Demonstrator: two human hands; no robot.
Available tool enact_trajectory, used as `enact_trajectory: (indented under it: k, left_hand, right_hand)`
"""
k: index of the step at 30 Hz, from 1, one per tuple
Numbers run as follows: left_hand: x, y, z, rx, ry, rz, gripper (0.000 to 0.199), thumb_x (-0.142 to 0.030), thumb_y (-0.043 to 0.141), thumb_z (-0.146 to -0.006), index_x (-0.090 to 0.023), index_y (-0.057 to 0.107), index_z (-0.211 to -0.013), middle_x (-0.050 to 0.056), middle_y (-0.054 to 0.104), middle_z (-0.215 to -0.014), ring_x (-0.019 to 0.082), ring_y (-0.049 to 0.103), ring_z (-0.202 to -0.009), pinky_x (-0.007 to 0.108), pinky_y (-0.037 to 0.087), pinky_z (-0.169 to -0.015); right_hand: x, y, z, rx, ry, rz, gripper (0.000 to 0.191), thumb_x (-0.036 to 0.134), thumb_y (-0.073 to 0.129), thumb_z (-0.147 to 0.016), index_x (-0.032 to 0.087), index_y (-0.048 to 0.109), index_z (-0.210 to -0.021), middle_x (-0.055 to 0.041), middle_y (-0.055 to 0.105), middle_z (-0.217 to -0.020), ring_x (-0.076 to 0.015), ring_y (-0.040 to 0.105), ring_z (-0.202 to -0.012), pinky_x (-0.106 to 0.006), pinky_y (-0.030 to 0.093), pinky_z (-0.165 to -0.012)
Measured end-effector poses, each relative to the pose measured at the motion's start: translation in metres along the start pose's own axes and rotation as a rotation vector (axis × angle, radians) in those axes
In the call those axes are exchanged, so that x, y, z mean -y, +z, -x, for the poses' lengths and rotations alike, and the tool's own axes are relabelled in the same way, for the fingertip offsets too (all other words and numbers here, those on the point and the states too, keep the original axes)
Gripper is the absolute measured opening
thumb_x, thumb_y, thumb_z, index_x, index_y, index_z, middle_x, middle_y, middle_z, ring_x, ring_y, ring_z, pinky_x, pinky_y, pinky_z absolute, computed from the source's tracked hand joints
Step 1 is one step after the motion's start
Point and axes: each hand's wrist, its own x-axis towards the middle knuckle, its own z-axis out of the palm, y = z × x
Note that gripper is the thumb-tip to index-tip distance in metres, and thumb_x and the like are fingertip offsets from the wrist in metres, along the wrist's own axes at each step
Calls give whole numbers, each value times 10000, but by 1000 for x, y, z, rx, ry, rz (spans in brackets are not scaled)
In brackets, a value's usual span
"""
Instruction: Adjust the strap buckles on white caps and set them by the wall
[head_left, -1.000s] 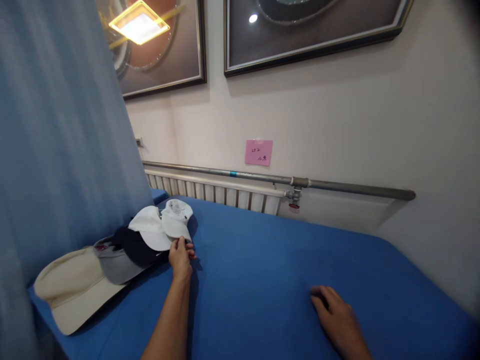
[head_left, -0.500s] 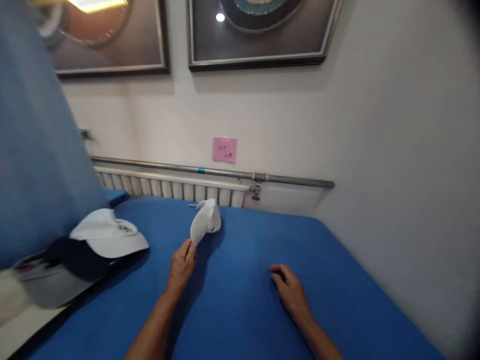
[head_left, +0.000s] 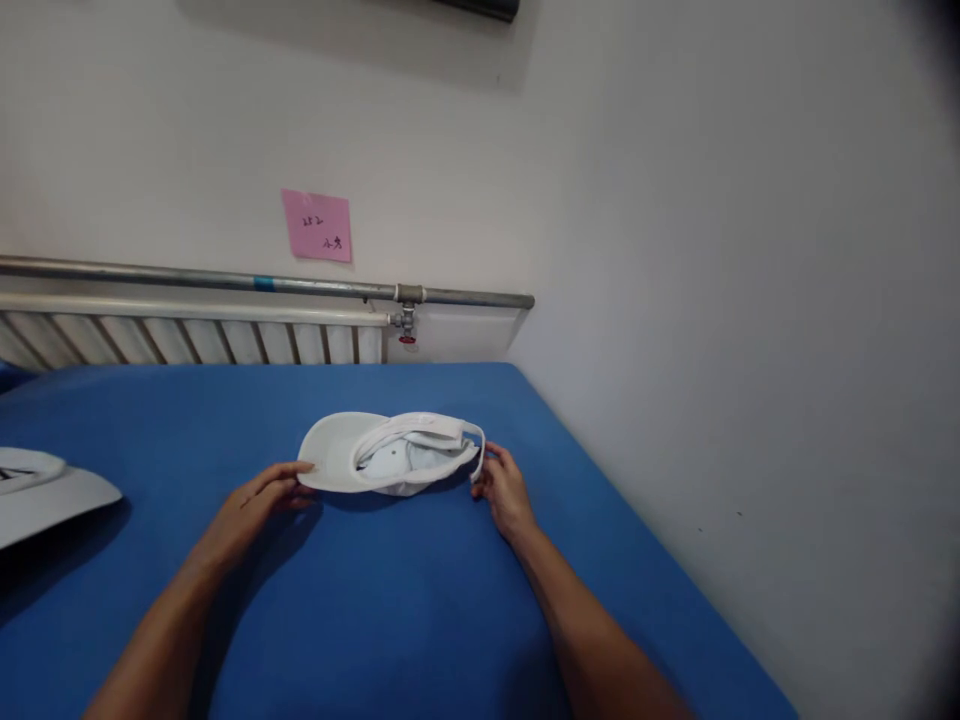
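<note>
A white baseball cap (head_left: 337, 455) is held just over the blue surface (head_left: 390, 620), its hollow inside turned up toward me. The brim points left and the back strap right. My left hand (head_left: 259, 500) pinches the front edge of the brim between thumb and fingers. At the other end, my right hand (head_left: 504, 485) is closed on the strap at the cap's back. Its fingertips are partly hidden behind the strap.
Another white cap (head_left: 52, 495) with dark lettering lies at the left edge, partly out of view. Behind the blue surface run a metal pipe (head_left: 165, 280) and a white radiator (head_left: 285, 343). A pink note (head_left: 319, 226) is stuck on the wall, which also bounds the right side.
The cap has come over to the right and turned so its inside faces up. My right hand, empty before, has taken hold of the strap. The view has shifted right and down.
</note>
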Motion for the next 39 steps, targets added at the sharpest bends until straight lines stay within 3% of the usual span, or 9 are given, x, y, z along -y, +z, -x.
enact_trajectory:
  k: [5,9,12,15,20,26,33,36,39]
  left_hand:
    - [1,8,-4,-119,42,-140,579,-554,688,-642,-150,675,-1057,153,688,-1081,315,675,-919,490,519,-906]
    - [3,21,-6,-375,454,-599,514,-531,578,-742,-141,662,-1067,203,627,-1193,395,545,-1174,569,383,-1035]
    - [3,44,6,-277,774,-740,443,-484,529,-830,-172,639,-1125,163,628,-1217,334,552,-1180,506,385,-1052]
    - [5,73,24,-44,891,-805,471,-430,592,-840,-181,572,-1239,141,604,-1277,298,546,-1197,468,420,-1029]
    - [13,104,35,139,832,-873,563,-331,641,-821,-144,474,-1325,167,624,-1234,308,578,-1132,470,454,-960]
    - [8,122,35,172,777,-853,192,-224,543,-854,-139,614,-1011,90,680,-899,256,622,-926,493,341,-1036]
    - [-18,99,48,353,648,-632,207,-165,395,-842,-150,598,-802,47,620,-753,192,575,-726,319,455,-741]
    - [-35,73,52,458,567,-510,210,-148,398,-810,-153,607,-785,35,635,-759,179,584,-727,268,432,-679]
    - [-48,50,52,531,479,-438,195,-173,432,-802,-152,616,-740,25,634,-735,167,581,-709,248,428,-677]
  right_hand:
    - [-3,7,1,92,-75,127,414,239,589,-632,231,580,-1045,7,634,-837,-95,511,-483,-206,381,-377]
    - [-1,8,2,111,-201,255,269,234,594,-658,227,604,-927,-2,610,-870,-115,543,-596,-222,444,-490]
    - [4,11,9,151,-327,330,119,227,617,-667,216,612,-786,-33,601,-951,-179,577,-881,-294,492,-772]
    - [4,18,20,236,-393,373,35,231,620,-696,208,594,-702,-48,613,-929,-207,563,-945,-350,452,-891]
    - [-2,31,40,365,-338,383,50,234,612,-707,219,592,-750,2,586,-742,-150,546,-673,-288,479,-679]
    - [5,43,55,457,-183,290,111,325,526,-793,223,548,-831,42,542,-642,-105,496,-491,-239,457,-492]
    - [17,34,52,287,-208,248,81,285,538,-772,220,546,-821,33,559,-676,-117,529,-563,-248,468,-553]
    - [26,25,55,144,-450,342,224,226,555,-767,229,546,-991,-21,612,-897,-161,593,-776,-302,496,-691]
    - [41,28,73,269,-910,599,495,112,535,-731,240,511,-1209,-99,552,-1256,-239,530,-1144,-422,448,-916]
